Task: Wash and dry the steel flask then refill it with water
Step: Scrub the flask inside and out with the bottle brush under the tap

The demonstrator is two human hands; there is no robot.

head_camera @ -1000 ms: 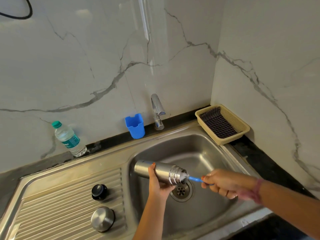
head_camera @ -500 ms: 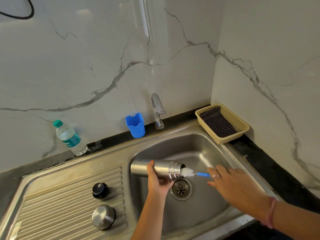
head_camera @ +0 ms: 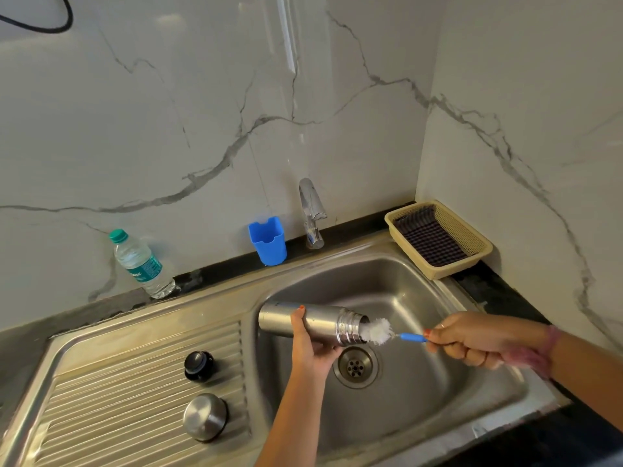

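Withdrawn further, the bottle brush shows white bristles at the steel flask mouth — right hand pinching its handle, left hand gripping the flask over the sink.

Flask over sink – brush at mouth

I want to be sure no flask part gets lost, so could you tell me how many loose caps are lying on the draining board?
2: a black cap farther back, a steel cap nearer the front edge.

Soft even light, wall glare, wide-angle edge bending
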